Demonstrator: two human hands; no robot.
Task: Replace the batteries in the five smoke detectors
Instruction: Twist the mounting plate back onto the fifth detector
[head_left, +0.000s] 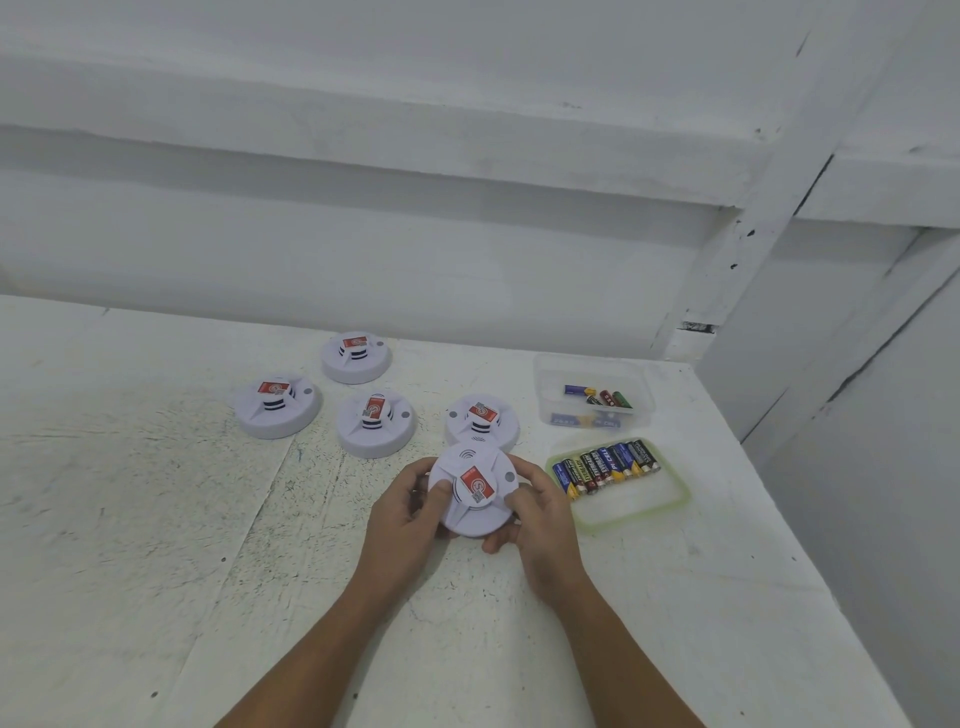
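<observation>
Now, starting at your far left on the white table (156, 519), the leftmost detector (275, 408) sits flat with its raised centre up and its red label facing you. Behind and to the right of it is the rear detector (356, 357), and nearer you the middle detector (375, 423), both resting the same way, each apart from the others.

Your left hand (410, 506) grips the left rim of the held detector (472, 491), with the thumb laid on its face. This detector is round, so it has no long axis. Its face is tipped up toward you, and the red label on its raised centre runs on a slant from lower left to upper right. The small sound-wave mark is at the far edge, and a grey dot is on the right side. Just behind it, partly covered by its far edge, the fourth detector (482, 421) lies flat on the table.

Your right hand (540, 512) clamps the right rim, thumb on the face beside the raised centre and fingers curled underneath.

Further right, a green-edged lid (644, 512) carries a row of batteries (605, 467) lying side by side, their long axes running away from you. Behind it, a clear tub (550, 374) holds a few loose cells (597, 396).
</observation>
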